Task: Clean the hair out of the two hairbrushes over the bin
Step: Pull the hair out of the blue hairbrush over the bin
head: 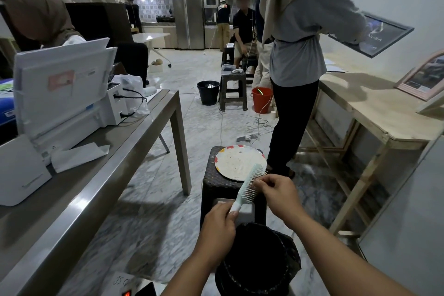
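Note:
A pale mint hairbrush point(249, 185) is held tilted, head up and to the right, above the black bin point(258, 262) lined with a dark bag. My left hand point(219, 226) is shut on the brush's white handle. My right hand point(276, 191) pinches at the bristles near the head with thumb and fingers; whether hair is between them is too small to tell. A second brush is not in view.
A dark plastic stool point(216, 187) just beyond the bin carries a white plate point(240, 161) with coloured rim spots. A grey table point(120, 151) with a printer runs along the left. A person stands close ahead on the right beside a wooden bench point(372, 115).

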